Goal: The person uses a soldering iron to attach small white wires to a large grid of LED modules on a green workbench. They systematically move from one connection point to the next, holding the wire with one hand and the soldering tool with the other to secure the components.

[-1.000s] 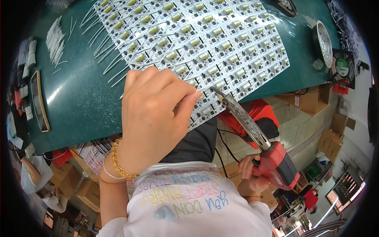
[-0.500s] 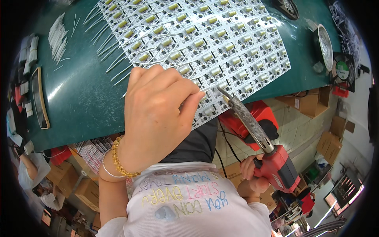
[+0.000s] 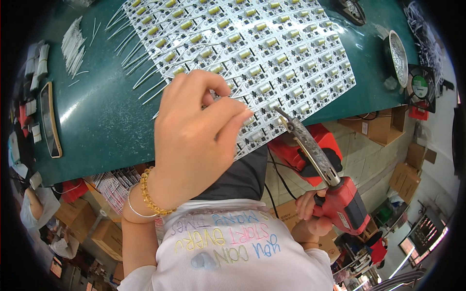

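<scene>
A panel of white circuit boards [image 3: 272, 60] with yellow cylindrical parts lies on the green table. Over its near left part hovers my left hand [image 3: 194, 131], thumb and finger pinched near the boards. Whatever the pinch holds is too small or hidden to make out. Thin white wires [image 3: 148, 89] stick out past the panel's left edge. At the lower right my right hand [image 3: 310, 213] grips a red and black soldering gun [image 3: 344, 206]. Its metal tip [image 3: 280, 112] points at the panel's near right area, a little right of my left fingertips.
Loose white wires [image 3: 73, 51] lie in a pile at the far left, above a phone [image 3: 50, 119]. A round metal dish [image 3: 398, 58] and a small fan [image 3: 420, 87] stand at the right. Below the table edge sit a red case [image 3: 323, 145] and cardboard boxes [image 3: 376, 126].
My left index finger has lifted and bent away from the panel while the thumb stays low. The soldering tip has shifted slightly to the right.
</scene>
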`<control>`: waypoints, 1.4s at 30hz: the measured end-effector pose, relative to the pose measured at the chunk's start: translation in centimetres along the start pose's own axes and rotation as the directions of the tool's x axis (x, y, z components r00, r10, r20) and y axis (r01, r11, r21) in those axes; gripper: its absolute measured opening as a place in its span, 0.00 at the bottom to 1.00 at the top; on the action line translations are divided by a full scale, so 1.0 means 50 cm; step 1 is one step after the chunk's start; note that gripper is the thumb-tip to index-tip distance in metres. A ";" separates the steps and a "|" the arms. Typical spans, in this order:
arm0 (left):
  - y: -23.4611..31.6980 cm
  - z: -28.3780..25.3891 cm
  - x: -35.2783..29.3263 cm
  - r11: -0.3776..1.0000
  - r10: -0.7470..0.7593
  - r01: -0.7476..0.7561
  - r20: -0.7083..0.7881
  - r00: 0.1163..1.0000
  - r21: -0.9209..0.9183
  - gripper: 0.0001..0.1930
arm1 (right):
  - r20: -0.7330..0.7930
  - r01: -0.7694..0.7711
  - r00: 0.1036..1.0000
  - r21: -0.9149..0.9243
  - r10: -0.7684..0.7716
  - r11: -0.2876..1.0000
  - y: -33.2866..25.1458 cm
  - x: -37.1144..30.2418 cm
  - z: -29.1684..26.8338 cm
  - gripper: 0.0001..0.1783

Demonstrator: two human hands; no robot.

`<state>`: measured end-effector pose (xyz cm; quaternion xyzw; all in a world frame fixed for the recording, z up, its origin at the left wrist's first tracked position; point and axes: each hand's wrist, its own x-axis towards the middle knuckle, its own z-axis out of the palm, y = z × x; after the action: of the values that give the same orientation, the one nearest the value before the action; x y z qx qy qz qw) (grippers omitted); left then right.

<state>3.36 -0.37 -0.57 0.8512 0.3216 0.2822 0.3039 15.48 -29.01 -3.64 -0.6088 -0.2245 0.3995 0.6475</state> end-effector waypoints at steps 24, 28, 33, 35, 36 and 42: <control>0.024 0.037 -0.062 0.978 0.115 -0.114 0.003 0.993 0.176 0.08 | -0.029 0.057 0.998 -0.002 -0.057 0.998 0.021 -0.029 -0.029 0.51; 0.033 0.041 -0.060 0.979 0.113 -0.112 0.003 0.994 0.171 0.08 | -0.078 0.016 0.997 -0.060 -0.021 0.998 0.039 -0.052 -0.048 0.51; 0.032 0.045 -0.062 0.984 0.075 -0.075 0.006 0.997 0.160 0.10 | -0.145 -0.086 0.989 -0.334 0.039 0.938 0.074 -0.101 -0.097 0.51; 0.032 0.046 -0.062 0.984 0.074 -0.073 0.005 0.997 0.162 0.10 | -0.098 -0.056 0.995 -0.517 0.005 0.854 0.056 -0.079 -0.079 0.50; 0.031 0.046 -0.063 0.985 0.069 -0.069 0.008 0.998 0.157 0.10 | -0.074 -0.037 0.997 -0.570 -0.007 0.821 0.051 -0.071 -0.072 0.50; 0.030 0.049 -0.064 0.987 0.066 -0.068 0.021 0.998 0.148 0.10 | -0.245 -0.149 0.965 -0.236 0.090 0.960 0.030 -0.040 -0.018 0.12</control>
<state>3.57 -4.40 -2.04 0.8841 0.3104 0.2605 0.2325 14.64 -31.23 -4.82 -0.7413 -0.1590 0.3323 0.5611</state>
